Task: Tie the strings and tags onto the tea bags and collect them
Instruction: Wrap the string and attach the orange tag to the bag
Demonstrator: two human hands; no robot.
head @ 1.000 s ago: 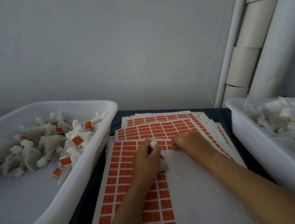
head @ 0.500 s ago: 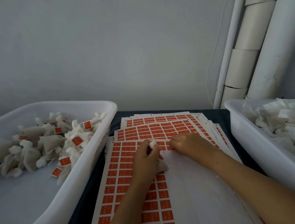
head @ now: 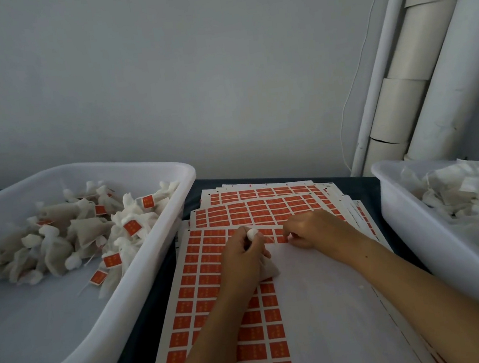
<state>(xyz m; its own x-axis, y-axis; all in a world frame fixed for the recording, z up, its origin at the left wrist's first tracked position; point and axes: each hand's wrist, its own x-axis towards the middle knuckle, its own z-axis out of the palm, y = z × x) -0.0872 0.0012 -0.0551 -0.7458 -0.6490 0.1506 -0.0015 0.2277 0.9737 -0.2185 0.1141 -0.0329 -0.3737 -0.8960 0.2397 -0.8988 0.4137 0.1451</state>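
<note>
My left hand [head: 242, 258] grips a white tea bag [head: 269, 270]; the bag's gathered top pokes out above my fingers and its body shows below my palm. My right hand [head: 312, 231] lies on the top sheet of orange tag stickers [head: 211, 289], with its fingertips pinching at an orange tag [head: 281, 237] on the row beside my left hand. Whether the tag is off the sheet I cannot tell. The sheet's right part is bare white backing.
A white bin [head: 142, 282] on the left holds several tea bags with orange tags. A second white bin [head: 412, 239] on the right holds untagged tea bags. More sticker sheets [head: 264, 196] are stacked behind. White and cardboard tubes [head: 417, 77] lean in the right corner.
My right hand has slid a little left along the sticker row toward my left hand. My left hand keeps hold of the tea bag in nearly the same place.
</note>
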